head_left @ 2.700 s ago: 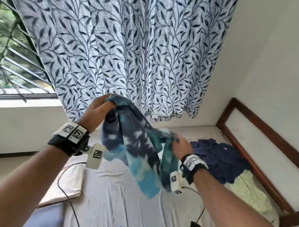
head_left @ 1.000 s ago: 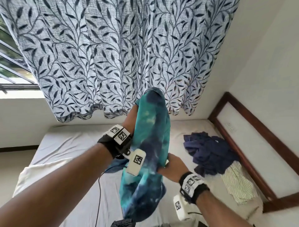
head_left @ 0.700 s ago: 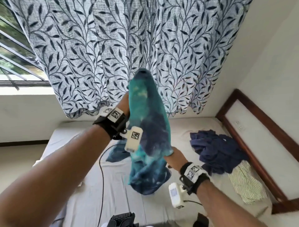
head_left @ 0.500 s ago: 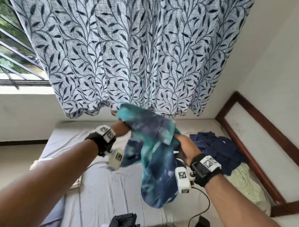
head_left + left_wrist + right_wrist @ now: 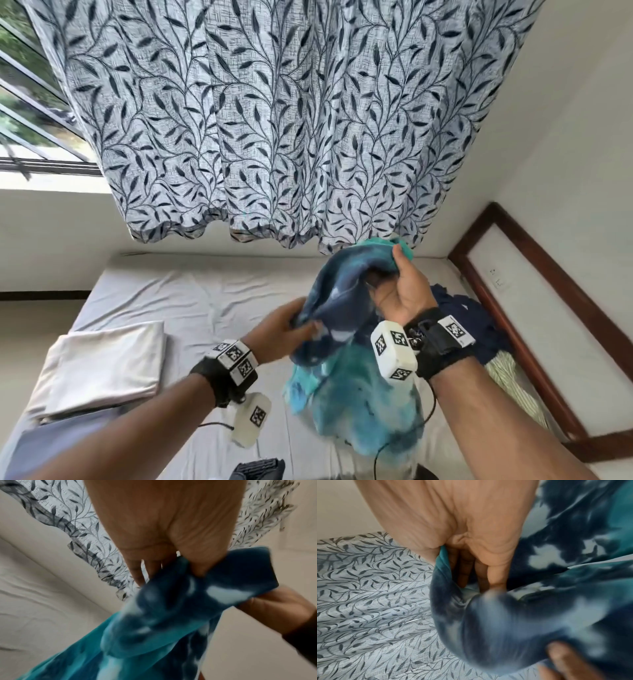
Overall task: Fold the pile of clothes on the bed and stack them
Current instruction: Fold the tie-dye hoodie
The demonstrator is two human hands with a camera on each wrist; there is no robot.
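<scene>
Left hand lower on garment

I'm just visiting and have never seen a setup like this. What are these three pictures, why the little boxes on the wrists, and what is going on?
No machine here: a person wears three cameras. The wide picture comes from one on the head, looking down at both arms; the two close-ups come from the small white boxes strapped to each wrist. The left hand and right hand both grip a blue tie-dye garment, held up above the bed and not yet folded. On the bed lie a white folded cloth on the left, and on the right a dark blue garment and a green striped one. A leaf-patterned curtain hangs behind.
</scene>
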